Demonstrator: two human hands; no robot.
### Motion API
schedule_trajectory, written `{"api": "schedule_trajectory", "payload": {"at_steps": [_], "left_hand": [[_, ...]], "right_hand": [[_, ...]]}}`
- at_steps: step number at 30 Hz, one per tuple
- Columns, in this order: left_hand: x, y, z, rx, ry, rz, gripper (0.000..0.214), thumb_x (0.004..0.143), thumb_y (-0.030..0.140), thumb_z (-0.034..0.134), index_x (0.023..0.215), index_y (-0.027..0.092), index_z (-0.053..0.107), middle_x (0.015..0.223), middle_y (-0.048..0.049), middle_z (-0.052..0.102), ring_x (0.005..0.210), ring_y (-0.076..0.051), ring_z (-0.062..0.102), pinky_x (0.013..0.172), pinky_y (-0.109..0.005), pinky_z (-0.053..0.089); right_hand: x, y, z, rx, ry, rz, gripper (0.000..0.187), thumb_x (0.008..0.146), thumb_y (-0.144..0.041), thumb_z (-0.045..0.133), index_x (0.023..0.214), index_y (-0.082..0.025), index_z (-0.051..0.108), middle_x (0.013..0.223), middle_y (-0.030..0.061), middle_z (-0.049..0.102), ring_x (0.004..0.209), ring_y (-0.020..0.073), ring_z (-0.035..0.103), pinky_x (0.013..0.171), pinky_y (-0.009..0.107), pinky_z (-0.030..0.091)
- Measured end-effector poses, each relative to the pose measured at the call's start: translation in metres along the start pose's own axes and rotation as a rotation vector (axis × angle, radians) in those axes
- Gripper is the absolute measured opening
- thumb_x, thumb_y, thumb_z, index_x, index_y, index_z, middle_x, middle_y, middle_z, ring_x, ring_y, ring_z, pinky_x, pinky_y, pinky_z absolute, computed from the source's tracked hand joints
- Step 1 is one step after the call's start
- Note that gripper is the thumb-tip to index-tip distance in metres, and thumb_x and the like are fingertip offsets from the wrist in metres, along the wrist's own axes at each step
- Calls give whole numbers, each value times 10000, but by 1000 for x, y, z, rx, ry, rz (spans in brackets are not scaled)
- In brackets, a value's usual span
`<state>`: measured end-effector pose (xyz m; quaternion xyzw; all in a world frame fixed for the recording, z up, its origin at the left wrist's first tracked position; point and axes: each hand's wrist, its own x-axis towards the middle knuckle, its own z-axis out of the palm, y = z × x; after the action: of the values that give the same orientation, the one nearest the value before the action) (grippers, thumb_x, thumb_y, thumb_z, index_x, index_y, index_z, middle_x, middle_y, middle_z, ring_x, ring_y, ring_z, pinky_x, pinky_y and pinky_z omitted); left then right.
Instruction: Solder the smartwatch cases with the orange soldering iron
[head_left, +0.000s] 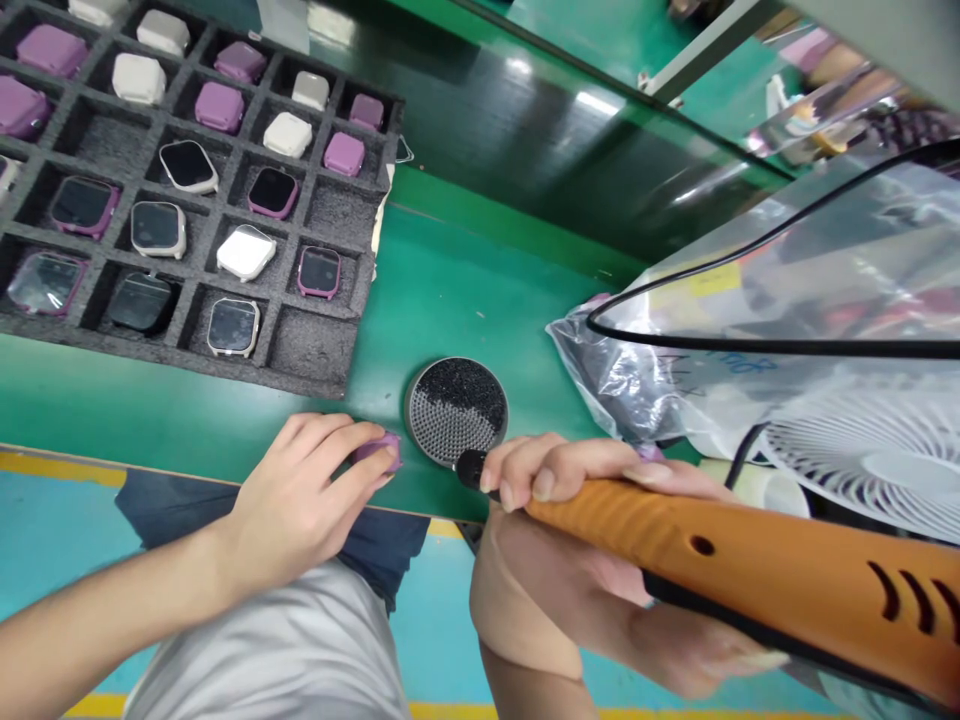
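Note:
My right hand (600, 530) is wrapped round an orange electric screwdriver (750, 560). The tool's black nose (471, 468) points at the near rim of a round screw dish (457, 410); its tip is too small to make out. Tiny black screws cover the dish's far part, and a dimpled grey plate shows in the near part. At the table's near edge, left of the dish, my left hand (315, 480) has its fingers closed on a small purple watch case (379, 452), mostly hidden beneath them.
A dark foam tray (315, 355) at upper left holds several purple, white and black watch cases in its compartments. On the right are a clear plastic bag (637, 370), a black cable (750, 346) and a white fan (877, 460). The table (450, 270) is green.

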<state>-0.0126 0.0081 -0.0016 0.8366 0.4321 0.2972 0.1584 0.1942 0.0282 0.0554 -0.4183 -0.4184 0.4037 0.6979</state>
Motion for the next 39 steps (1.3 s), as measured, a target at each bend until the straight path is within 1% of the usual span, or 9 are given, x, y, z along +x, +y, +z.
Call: {"api": "schedule_trajectory", "payload": {"at_steps": [7,11,19,24,27,31,34,36,39], "left_hand": [[-2,0,1,-16,-75,69,314,1054,197,713,1368,220,713,1371,-61,766,1177,-272,654,984,-463,477],[-1,0,2,2,-80,53,269,1064,272,724,1331,241,741,1331,-56,768,1155,-263,646,978,-450,468],[-2,-2,5,25,-65,50,234,1083,258,679,1305,252,753,1283,-49,766,1129,-259,643,964,-443,461],[-4,-3,7,20,-65,49,241,1090,266,663,1318,240,739,1297,-57,756,1139,-265,636,963,-449,455],[-5,-3,8,14,-70,48,243,1090,277,667,1321,241,731,1296,-55,751,1138,-265,633,964,-452,453],[-4,-3,9,13,-63,49,244,1085,278,674,1320,239,726,1298,-53,746,1148,-262,633,968,-456,455],[-4,-3,9,11,-62,42,222,1087,268,661,1294,229,732,1293,-56,745,1156,-266,631,971,-462,455],[-4,-3,9,4,-60,36,226,1083,265,667,1298,231,731,1288,-53,746,1151,-265,630,969,-461,454],[-5,-2,9,-4,-49,40,253,1063,257,703,1314,238,727,1265,-43,748,1123,-257,629,956,-452,455]], "right_hand": [[-4,-11,-5,-57,-76,-91,450,1015,-650,556,1207,-258,665,895,-10,653,667,170,612,573,414,535],[-11,-16,-2,-78,-112,-33,432,1028,-638,590,1256,-273,623,900,-19,655,671,179,634,588,441,579],[-7,-2,12,-16,-248,-50,418,1055,-594,544,1273,-247,627,894,-7,647,674,179,639,568,429,568],[-11,0,13,-52,-187,-22,537,1079,-697,348,1266,-257,594,892,-14,623,694,163,620,579,422,539],[-13,0,15,-79,-187,-12,542,1067,-722,370,1279,-266,571,909,-20,626,702,165,630,586,435,545],[-12,0,24,-78,-198,-40,443,1091,-606,410,1259,-254,620,907,-6,647,699,178,643,588,447,558],[-12,1,29,-117,-204,-1,361,1053,-560,568,1211,-252,672,907,11,684,724,205,659,626,486,591],[-11,2,26,-153,-183,-47,324,1029,-540,634,1201,-270,686,893,7,696,710,204,650,620,490,601],[-7,3,14,-139,-179,-180,251,1079,-379,508,1258,-297,664,850,-20,670,645,180,616,531,427,561]]}}
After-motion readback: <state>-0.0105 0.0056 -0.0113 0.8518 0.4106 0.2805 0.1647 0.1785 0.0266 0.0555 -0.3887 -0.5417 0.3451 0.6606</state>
